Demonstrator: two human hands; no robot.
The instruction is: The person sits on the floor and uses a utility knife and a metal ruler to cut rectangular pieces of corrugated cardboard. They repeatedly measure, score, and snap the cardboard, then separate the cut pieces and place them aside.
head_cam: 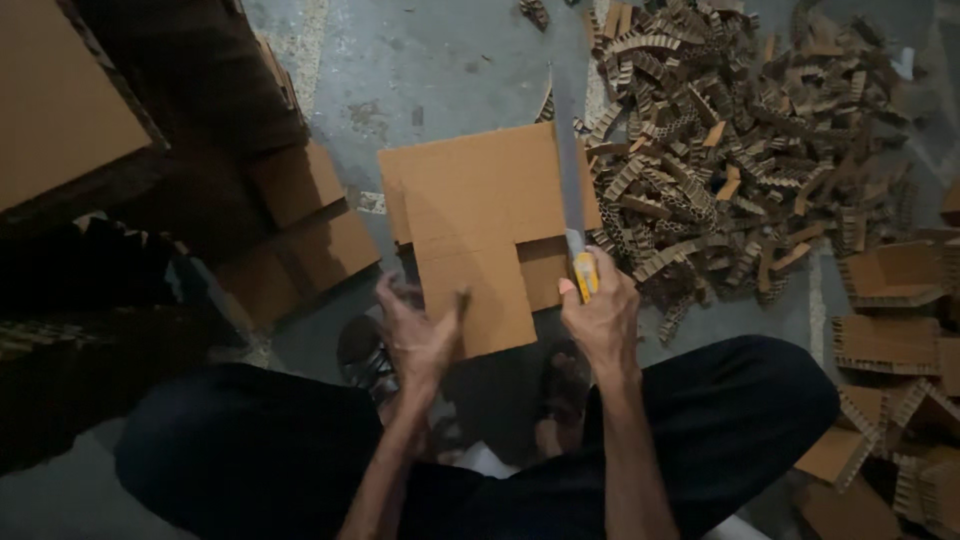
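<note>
Littering grey floor (450,70): cardboard offcuts (740,130)

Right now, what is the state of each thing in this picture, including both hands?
Left hand: gripping the near edge of the cardboard sheet.
Right hand: closed on the yellow knife.
Yellow knife: long blade extended, laid along the sheet's right edge.
Cardboard sheet: held tilted, corners notched out.
Cardboard strips: heaped loose on the floor.
Stacked cardboard pieces: lying flat, untouched.

Bare floor (450,70) beyond the cardboard sheet (480,220); scrap heap (740,130) crowding right.
</note>
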